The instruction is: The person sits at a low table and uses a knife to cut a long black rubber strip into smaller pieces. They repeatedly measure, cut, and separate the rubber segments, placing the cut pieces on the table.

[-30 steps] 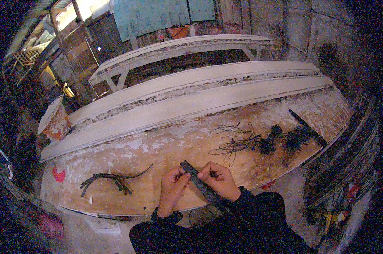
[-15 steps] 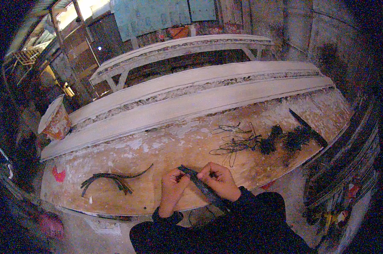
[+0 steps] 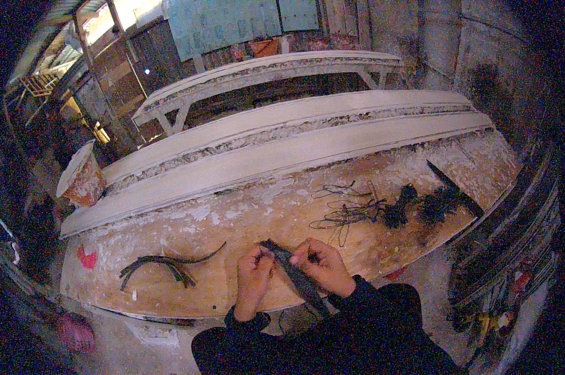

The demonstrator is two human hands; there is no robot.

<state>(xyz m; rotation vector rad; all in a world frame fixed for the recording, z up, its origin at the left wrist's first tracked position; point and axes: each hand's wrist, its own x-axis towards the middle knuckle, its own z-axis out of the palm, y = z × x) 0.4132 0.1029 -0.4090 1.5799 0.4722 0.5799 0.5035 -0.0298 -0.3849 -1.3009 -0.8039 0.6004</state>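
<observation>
Head view: both hands, left (image 3: pixel 252 275) and right (image 3: pixel 323 265), grip a dark strip (image 3: pixel 293 273) taut above the desk (image 3: pixel 245 231)

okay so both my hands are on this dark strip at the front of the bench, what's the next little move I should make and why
Probably slide the left hand a little further along the dark strip, away from the right hand. Both hands pinch it close together near its upper end, while its lower end hangs unsupported off the front edge of the workbench, toward your lap. A wider grip should steady it.
</observation>
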